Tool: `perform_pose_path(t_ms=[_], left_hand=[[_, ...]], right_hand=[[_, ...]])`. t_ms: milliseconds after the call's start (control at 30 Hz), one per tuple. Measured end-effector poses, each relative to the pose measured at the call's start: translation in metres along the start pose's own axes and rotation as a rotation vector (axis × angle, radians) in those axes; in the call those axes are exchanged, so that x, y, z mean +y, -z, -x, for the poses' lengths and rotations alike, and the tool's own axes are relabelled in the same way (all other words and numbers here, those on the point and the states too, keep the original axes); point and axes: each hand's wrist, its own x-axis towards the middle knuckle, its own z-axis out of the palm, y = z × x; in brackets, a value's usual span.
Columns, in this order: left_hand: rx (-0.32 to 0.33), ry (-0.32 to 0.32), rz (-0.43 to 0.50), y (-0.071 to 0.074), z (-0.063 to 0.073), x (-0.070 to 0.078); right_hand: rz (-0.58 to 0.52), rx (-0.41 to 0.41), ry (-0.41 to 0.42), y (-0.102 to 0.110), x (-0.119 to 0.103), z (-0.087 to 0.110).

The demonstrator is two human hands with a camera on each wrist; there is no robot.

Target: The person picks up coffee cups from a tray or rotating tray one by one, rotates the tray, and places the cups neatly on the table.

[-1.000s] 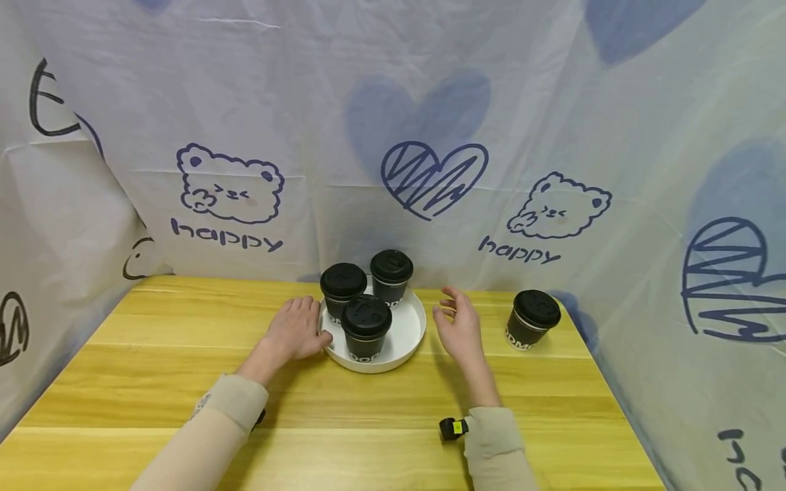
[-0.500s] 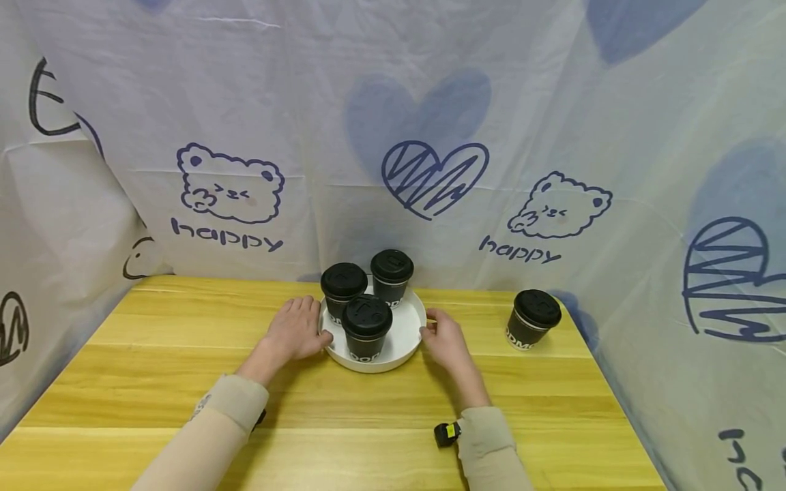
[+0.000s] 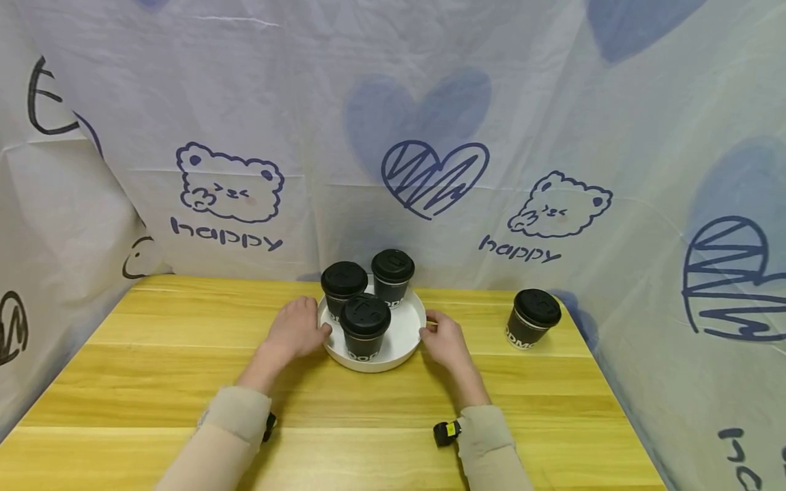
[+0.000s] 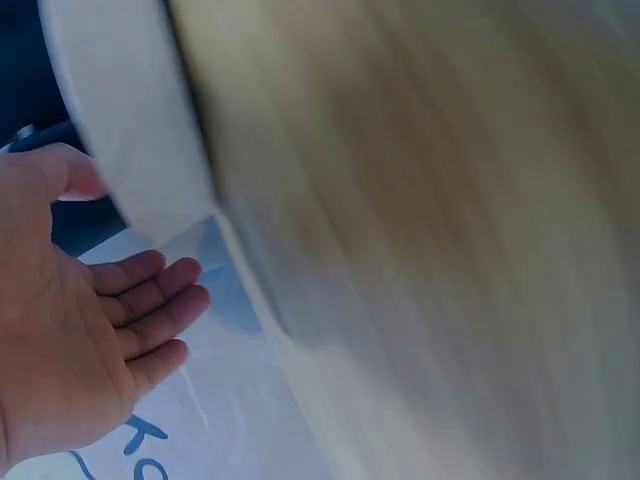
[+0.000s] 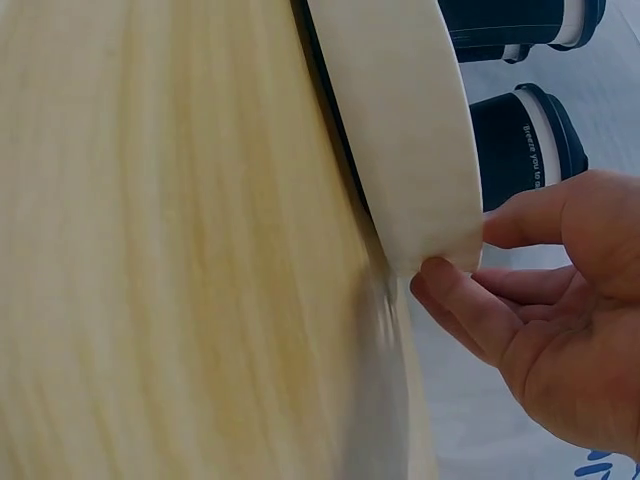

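Observation:
A round white tray with a low rim lies on the table, carrying three black lidded paper coffee cups. At its left side is my left hand, thumb by the rim; in the left wrist view its fingers extend loosely beside the tray wall. My right hand pinches the right rim. The right wrist view has that thumb over the rim and the fingertips against the outer wall.
A fourth black lidded cup stands apart at the table's right. Behind the yellow wooden table hangs a pale printed cloth, close past its back edge. More cloth hangs along both sides.
My right hand has come left from beside the tray and taken its right rim. My left hand's fingers have bent more at the left rim, its forearm shifting slightly right.

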Motion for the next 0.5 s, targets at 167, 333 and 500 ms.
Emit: perform_pose_path(t_ms=[167,333,500], left_hand=[[0.085,0.113,0.283,0.005,0.007,0.007],[0.130,0.195,0.556,0.002,0.015,0.015],[0.114,0.253,0.685,-0.004,0.020,0.020]], right_hand=[[0.004,-0.025,-0.005,0.002,-0.001,0.000],[0.008,-0.054,-0.032,0.003,-0.004,0.002],[0.015,-0.074,-0.068,0.005,-0.007,0.003]])
